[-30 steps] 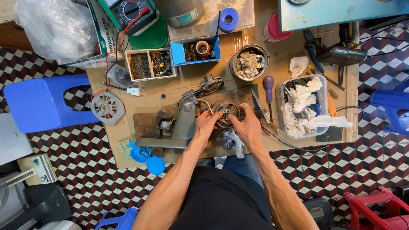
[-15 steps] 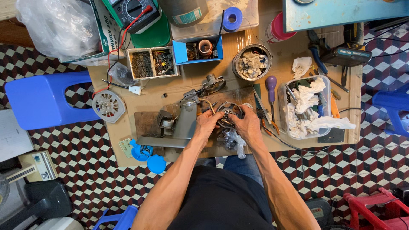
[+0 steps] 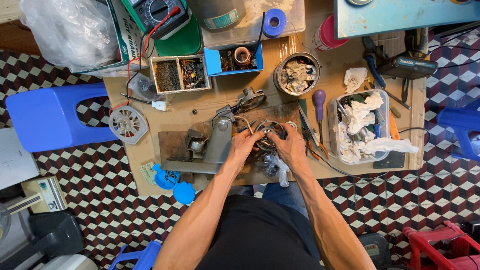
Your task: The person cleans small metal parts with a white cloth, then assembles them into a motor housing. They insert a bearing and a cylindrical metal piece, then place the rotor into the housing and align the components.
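Motor stator (image 3: 266, 136) — a round dark ring with copper-coloured windings and thin wires trailing off it — sits on a dark work board (image 3: 172, 145) near the front middle of a low cardboard-covered table (image 3: 220, 97), gripped from both sides. The left hand (image 3: 244, 146) curls its fingers over the ring's left edge, and the right hand (image 3: 290, 146) clasps the right edge, thumbs towards the centre; both are closed on the part, not resting loose. Just to the left of the hands a grey fan neck bracket (image 3: 216, 142) lies along the board, and a crumpled clear plastic bag (image 3: 275, 167) peeks out below the wrists. A white round fan grille piece (image 3: 128, 124) lies at the table's left edge, well apart from the hands. Behind them stand a divided box of small parts (image 3: 179, 74), a small blue box holding a copper coil (image 3: 234, 59) and a metal tin of rags (image 3: 297, 76). To the right, a purple-handled screwdriver (image 3: 319, 102) lies beside a clear tub of white rags (image 3: 362, 125). A blue plastic stool (image 3: 50, 117) stands on the checked floor at the left — another shows at the far right.
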